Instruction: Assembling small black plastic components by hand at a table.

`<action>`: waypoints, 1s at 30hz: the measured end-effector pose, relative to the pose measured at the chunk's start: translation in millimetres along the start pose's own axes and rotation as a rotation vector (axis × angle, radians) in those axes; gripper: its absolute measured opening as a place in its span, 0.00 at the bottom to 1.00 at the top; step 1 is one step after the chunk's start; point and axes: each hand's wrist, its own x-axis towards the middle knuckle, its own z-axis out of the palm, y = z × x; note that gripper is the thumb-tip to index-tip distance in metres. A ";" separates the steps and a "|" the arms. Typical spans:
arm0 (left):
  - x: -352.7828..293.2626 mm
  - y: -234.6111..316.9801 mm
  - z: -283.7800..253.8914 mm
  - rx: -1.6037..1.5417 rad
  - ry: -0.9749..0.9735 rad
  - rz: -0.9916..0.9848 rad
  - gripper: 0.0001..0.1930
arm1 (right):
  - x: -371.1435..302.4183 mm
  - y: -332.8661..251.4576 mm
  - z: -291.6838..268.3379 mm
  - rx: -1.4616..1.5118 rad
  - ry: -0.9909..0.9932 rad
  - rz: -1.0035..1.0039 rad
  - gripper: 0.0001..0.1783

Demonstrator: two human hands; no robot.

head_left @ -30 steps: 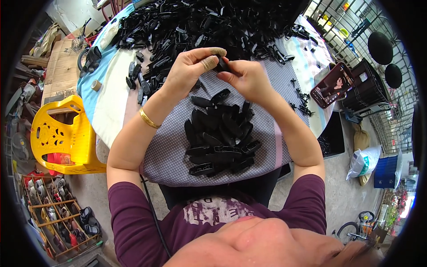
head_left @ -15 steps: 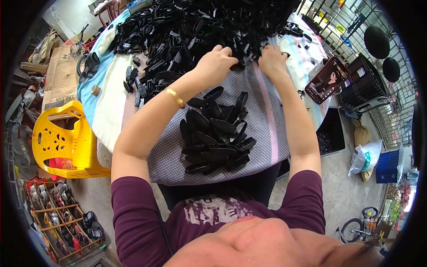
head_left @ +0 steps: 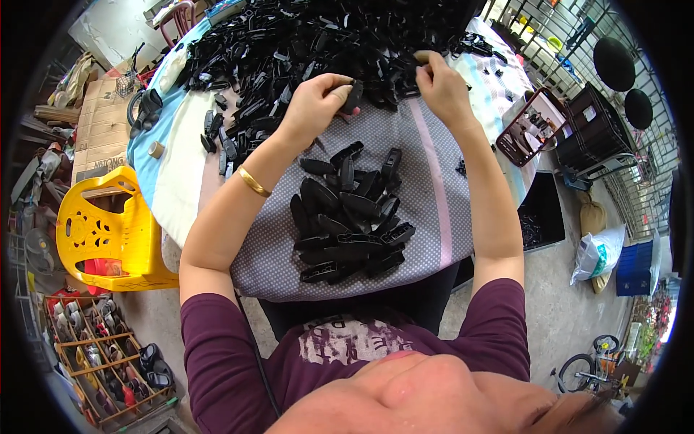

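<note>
My left hand (head_left: 318, 105), with a gold bangle on its wrist, pinches a black oblong plastic piece (head_left: 353, 95) in front of a big heap of black plastic parts (head_left: 289, 50). My right hand (head_left: 444, 87) is at the heap's near right edge, its fingers curled together among the parts. Whatever those fingertips hold, if anything, is lost against the black. Between my forearms lies a smaller pile of black oblong pieces (head_left: 358, 206), close to the table's near edge. Some stand on edge and others lie flat, overlapping.
A patterned cloth (head_left: 430, 217) covers the round table. At its right edge leans a phone (head_left: 531, 129) with a lit screen. A roll of tape (head_left: 155, 150) is on the left side. A yellow plastic chair (head_left: 137, 249) and a shoe rack (head_left: 101, 354) stand left; a black crate (head_left: 542, 210) sits right.
My left hand has drawn back from the heap, leftward, and now shows a black piece in its fingers. My right hand has shifted slightly farther over the heap.
</note>
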 end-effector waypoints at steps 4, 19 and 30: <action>-10.8 -2.1 -12.7 -0.381 0.074 -0.111 0.13 | -11.2 -63.6 -5.5 0.632 -0.319 0.042 0.14; -20.8 10.5 -25.0 -0.204 -0.246 0.044 0.19 | -22.5 -76.2 7.7 0.954 -0.404 0.186 0.12; -23.2 -1.7 -12.7 -0.230 0.004 0.165 0.17 | -29.5 -83.8 14.1 0.916 -0.298 0.285 0.12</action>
